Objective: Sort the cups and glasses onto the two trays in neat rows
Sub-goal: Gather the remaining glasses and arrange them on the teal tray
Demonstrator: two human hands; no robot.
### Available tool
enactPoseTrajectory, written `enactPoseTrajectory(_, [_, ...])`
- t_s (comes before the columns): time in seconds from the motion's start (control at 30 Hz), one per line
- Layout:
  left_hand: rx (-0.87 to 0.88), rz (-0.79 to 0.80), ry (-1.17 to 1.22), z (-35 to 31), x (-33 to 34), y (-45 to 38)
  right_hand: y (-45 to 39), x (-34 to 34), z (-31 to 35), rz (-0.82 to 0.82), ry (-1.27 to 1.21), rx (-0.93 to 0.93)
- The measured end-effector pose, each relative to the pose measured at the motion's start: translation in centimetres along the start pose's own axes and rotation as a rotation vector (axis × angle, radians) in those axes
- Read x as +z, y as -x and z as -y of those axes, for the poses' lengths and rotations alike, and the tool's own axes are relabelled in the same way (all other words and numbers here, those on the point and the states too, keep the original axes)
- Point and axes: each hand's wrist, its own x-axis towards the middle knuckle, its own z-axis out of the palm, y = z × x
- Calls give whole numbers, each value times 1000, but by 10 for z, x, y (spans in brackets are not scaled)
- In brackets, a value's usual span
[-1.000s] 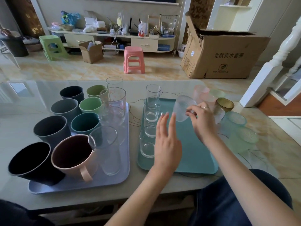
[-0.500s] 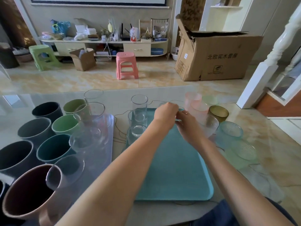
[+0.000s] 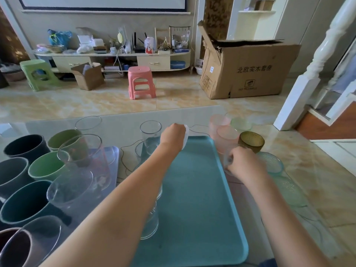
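My left hand (image 3: 172,136) reaches over the teal tray (image 3: 194,189) and grips a frosted clear glass (image 3: 185,138) at the tray's far end, next to a row of clear glasses (image 3: 150,132) along its left side. My right hand (image 3: 243,165) curls round a clear textured glass (image 3: 227,160) just off the tray's right edge. On the left, the lilac tray (image 3: 113,157) carries dark, green and teal cups (image 3: 45,167) and tall clear glasses (image 3: 81,149).
Right of the teal tray stand pink glasses (image 3: 219,121), a pale green glass (image 3: 240,124), an amber glass (image 3: 251,142) and bluish and green glasses (image 3: 272,164). A lone clear glass (image 3: 88,123) stands behind the lilac tray. The table's far edge lies close behind.
The frosted glass passed from my right hand to my left, which carried it to the teal tray's far end. My right hand moved right onto the clear textured glass.
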Motion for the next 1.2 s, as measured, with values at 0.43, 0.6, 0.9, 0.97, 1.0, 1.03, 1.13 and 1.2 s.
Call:
enactPoseTrajectory(0.43, [541, -87, 65, -42, 17, 55, 14, -20, 8, -138, -100, -258])
enactPoseTrajectory(0.6, [391, -62, 164, -29, 7, 53, 19, -17, 17, -95, -213, -349])
enactPoseTrajectory(0.9, [185, 27, 58, 4, 10, 54, 13, -43, -18, -206, -333, -160])
enactPoseTrajectory(0.97, [117, 16, 86, 8, 14, 54, 10, -46, -26, -196, -306, -107])
enactPoseTrajectory(1.0, [85, 9, 112, 9, 16, 53, 8, -47, -30, -166, -300, -81])
enactPoseTrajectory(1.03, [64, 3, 130, 9, 16, 53, 7, -48, -33, -128, -294, -54])
enactPoseTrajectory(1.13, [39, 14, 132, 7, 14, 52, 2, -48, -48, -21, -272, 32])
enactPoseTrajectory(1.2, [25, 32, 114, 8, 14, 53, 2, -49, -56, 64, -247, 92])
